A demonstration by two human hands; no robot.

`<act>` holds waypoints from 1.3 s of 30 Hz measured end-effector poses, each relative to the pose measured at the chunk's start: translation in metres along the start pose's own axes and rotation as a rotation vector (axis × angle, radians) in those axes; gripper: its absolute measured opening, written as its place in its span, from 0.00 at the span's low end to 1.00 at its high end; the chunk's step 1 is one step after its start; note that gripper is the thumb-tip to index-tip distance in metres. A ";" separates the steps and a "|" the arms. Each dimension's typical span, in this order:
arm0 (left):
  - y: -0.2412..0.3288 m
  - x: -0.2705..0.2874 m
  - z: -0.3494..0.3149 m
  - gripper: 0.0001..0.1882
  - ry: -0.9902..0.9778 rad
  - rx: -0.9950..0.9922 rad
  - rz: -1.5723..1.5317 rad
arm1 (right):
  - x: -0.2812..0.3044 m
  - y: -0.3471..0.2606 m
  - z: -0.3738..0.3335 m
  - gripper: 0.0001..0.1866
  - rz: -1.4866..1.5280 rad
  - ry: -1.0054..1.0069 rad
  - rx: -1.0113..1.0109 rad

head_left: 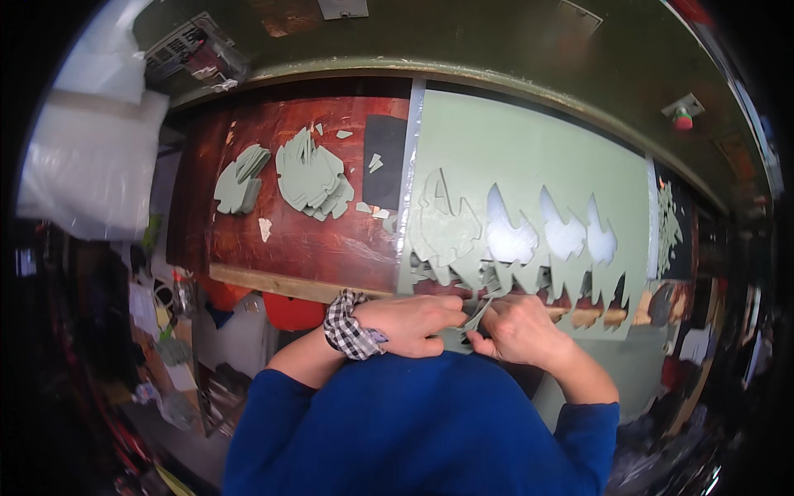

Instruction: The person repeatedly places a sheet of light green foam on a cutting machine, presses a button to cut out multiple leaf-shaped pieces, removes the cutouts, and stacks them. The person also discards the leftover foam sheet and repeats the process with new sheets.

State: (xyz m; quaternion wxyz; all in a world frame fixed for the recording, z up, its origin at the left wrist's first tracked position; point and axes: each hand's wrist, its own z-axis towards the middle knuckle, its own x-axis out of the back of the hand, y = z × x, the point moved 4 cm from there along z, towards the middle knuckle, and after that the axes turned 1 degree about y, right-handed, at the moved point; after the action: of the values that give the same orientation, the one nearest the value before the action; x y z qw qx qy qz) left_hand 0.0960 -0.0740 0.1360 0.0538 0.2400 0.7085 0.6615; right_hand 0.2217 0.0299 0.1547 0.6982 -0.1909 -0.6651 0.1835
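A large pale green sheet (529,132) lies across the work surface, with a row of pointed cut-outs along its near part. One cut shape (447,227) still lies within the sheet at the left of that row. At the near edge, close to my body, my left hand (413,326) has its fingers closed on a torn strip of the green sheet (475,314). My right hand (517,330) is curled around the same strip from the other side, thumb bent in. The strip is partly hidden between my fingers. A checked scrunchie (351,324) circles my left wrist.
On the red-brown board (289,248) to the left sit a larger stack of cut green pieces (313,178) and a smaller stack (240,182), with scraps around them. Green scraps (668,223) lie at the right. A red button (682,121) is on the dark machine beam (488,41) behind.
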 end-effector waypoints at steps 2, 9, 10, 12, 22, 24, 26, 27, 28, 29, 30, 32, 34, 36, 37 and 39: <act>-0.009 0.002 -0.025 0.15 -0.111 0.022 0.006 | -0.020 -0.019 0.011 0.21 0.043 -0.136 -0.020; -0.011 0.036 -0.102 0.14 0.164 -0.044 -0.042 | -0.025 -0.058 0.070 0.15 0.285 -0.229 0.289; -0.014 0.043 -0.112 0.15 0.198 -0.014 -0.023 | -0.014 -0.053 0.074 0.16 0.579 -0.107 0.138; -0.020 0.058 -0.128 0.17 0.281 0.072 -0.032 | -0.005 -0.042 0.075 0.19 1.005 0.064 -0.138; -0.003 0.081 -0.132 0.22 0.495 0.010 0.009 | -0.020 -0.085 0.114 0.13 0.052 0.394 -0.057; -0.002 0.080 -0.131 0.23 0.437 -0.033 -0.050 | -0.020 -0.088 0.118 0.13 0.138 0.365 -0.011; -0.004 0.078 -0.131 0.22 0.361 -0.033 -0.055 | -0.023 -0.086 0.116 0.11 0.248 0.267 -0.024; -0.005 0.078 -0.132 0.22 0.334 -0.035 -0.067 | -0.025 -0.084 0.112 0.11 0.291 0.235 -0.010; -0.009 0.076 -0.132 0.21 0.266 0.030 -0.071 | -0.026 -0.082 0.109 0.10 0.338 0.210 0.002; -0.011 0.075 -0.133 0.21 0.240 0.047 -0.055 | -0.031 -0.080 0.106 0.10 0.374 0.150 0.003; -0.012 0.075 -0.134 0.21 0.217 0.060 -0.037 | -0.030 -0.074 0.101 0.11 0.530 0.136 -0.022; -0.014 0.078 -0.137 0.21 0.252 0.067 -0.007 | -0.023 -0.061 0.087 0.13 0.803 0.305 -0.126; -0.013 0.081 -0.138 0.21 0.356 0.053 0.014 | -0.022 -0.055 0.078 0.16 1.095 0.487 -0.222; -0.015 0.083 -0.136 0.22 0.405 0.105 -0.028 | -0.023 -0.057 0.077 0.17 0.843 0.510 -0.245; -0.016 0.084 -0.134 0.22 0.425 0.126 -0.049 | -0.023 -0.060 0.079 0.17 0.723 0.539 -0.234; -0.013 0.083 -0.129 0.22 0.424 0.085 0.017 | -0.028 -0.070 0.087 0.18 0.452 0.466 -0.163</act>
State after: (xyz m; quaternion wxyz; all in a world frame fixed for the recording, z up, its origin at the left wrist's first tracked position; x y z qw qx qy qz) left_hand -0.0312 -0.1578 0.1587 -0.1121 0.1033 0.7293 0.6670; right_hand 0.1341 -0.0430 0.1698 0.7554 -0.4258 -0.4409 0.2316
